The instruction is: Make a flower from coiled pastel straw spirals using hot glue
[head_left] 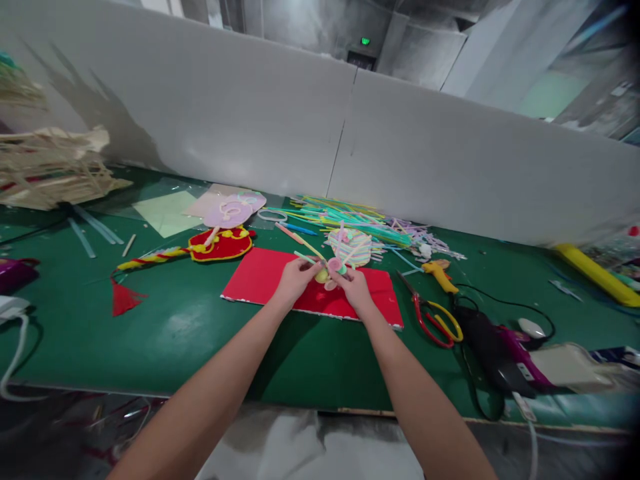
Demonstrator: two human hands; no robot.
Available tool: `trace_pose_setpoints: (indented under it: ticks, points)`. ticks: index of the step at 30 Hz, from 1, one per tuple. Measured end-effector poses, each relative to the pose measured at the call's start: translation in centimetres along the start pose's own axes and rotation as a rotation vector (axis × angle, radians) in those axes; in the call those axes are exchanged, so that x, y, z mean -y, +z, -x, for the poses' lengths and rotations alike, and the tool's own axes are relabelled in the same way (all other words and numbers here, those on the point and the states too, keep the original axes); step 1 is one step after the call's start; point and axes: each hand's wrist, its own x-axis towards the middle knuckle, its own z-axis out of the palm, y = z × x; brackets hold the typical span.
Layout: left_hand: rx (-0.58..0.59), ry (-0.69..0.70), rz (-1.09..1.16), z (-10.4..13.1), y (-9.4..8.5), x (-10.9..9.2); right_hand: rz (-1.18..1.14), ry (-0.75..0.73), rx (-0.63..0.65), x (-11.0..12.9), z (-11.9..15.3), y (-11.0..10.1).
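Observation:
My left hand (299,279) and my right hand (356,288) meet over a red board (257,273), fingers closed on a small pastel craft piece (335,265). Pink, yellow and green rounds show on it, with thin sticks poking out; its exact kind is unclear. Just behind the hands lies a striped pastel round piece (357,247). Beyond that is a loose heap of coloured strips (345,217). Red-and-yellow handled scissors (434,321) rest to the right of the board, near a yellow glue gun (440,275).
Left of the board lies a red-and-yellow ornament (220,245) with a red tassel (125,298). A lilac piece (235,209) and a pale green sheet (165,212) sit behind it. Dark and purple devices (500,353) with cords are at right. A white partition (250,107) borders the green table (150,347).

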Motion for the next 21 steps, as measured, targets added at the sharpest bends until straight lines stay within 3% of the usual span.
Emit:
trace_pose_setpoints:
  ticks: [5,12,21]
  points:
    - [0.06,0.036,0.005,-0.08,-0.14,0.28,-0.017,0.029,-0.053,-0.49,-0.19,-0.07]
    - [0.064,0.05,0.018,0.02,-0.24,0.07,-0.024,0.037,-0.007,-0.18,-0.26,-0.28]
    - [0.038,0.06,0.015,-0.07,-0.2,0.35,0.01,-0.074,0.028,0.18,-0.34,-0.62]
